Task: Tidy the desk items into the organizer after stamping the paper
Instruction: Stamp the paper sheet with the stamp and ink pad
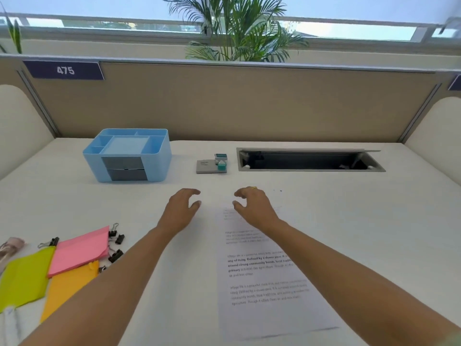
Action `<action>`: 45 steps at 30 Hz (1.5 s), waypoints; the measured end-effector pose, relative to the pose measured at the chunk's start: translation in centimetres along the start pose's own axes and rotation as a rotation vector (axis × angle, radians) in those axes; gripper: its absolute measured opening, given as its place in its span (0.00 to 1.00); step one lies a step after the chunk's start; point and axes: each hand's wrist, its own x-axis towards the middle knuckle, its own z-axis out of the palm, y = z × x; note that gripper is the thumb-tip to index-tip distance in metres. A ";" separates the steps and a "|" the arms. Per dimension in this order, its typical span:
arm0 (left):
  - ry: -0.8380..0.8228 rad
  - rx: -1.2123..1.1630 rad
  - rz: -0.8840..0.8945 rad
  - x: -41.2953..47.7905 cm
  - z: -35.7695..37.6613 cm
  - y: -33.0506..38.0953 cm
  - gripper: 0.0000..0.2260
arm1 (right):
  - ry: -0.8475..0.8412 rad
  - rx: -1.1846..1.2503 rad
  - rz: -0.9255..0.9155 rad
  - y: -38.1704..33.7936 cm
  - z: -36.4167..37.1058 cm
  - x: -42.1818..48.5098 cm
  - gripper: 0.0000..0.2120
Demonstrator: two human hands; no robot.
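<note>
— Closest in: printed paper (pixel 269 283), flat on the white worktop (pixel 349 221), right forearm crossing its upper part.
— And the hands?
— Left hand (pixel 183 208) and right hand (pixel 252 204) side by side beyond the paper's top edge, a gap between them, fingers loosely curled, gripping nothing. Gold ring (pixel 254 188) on the right one. Hard to tell whether touching the surface or just above it.
— Whereabouts of the organizer?
— Far left, near the tan divider (pixel 249 103): light blue organizer (pixel 129 156), open compartments on top, two grey drawers in its front.
— Stamp?
— Beyond the hands, apart from both: small teal-and-white stamp (pixel 221 164) right beside a grey ink pad (pixel 205 166), perhaps touching. Further right, a cable hatch (pixel 309 159) sunk into the worktop, lid raised.
— Loose bits?
— Near left: pink sticky notes (pixel 81 250) overlapping green sticky notes (pixel 23 278) and orange sticky notes (pixel 68 285), black binder clips (pixel 116 255) scattered round the pink edge.
— Background?
— Number plate (pixel 65 70) reading 475 on the divider, palm plant (pixel 239 28) behind.
</note>
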 end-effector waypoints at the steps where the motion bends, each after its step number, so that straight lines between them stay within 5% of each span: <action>1: 0.000 -0.011 -0.023 1.2 -0.1 -0.3 0.14 | 0.003 0.002 0.003 -0.4 0.3 1.4 0.17; 12: -0.039 -0.070 -0.119 12.5 -0.3 -3.0 0.22 | 0.201 0.069 0.168 -1.2 3.6 12.5 0.22; 21: -0.261 0.036 0.038 16.3 0.9 -4.9 0.30 | 0.260 0.111 0.297 -0.4 5.9 15.3 0.21; 39: -0.291 -0.097 0.091 18.8 0.0 -5.4 0.21 | 0.385 0.391 0.408 0.2 5.8 15.3 0.20; 45: -0.130 -0.241 -0.026 20.7 -0.1 -4.0 0.19 | 0.450 0.462 0.382 0.7 6.6 15.3 0.19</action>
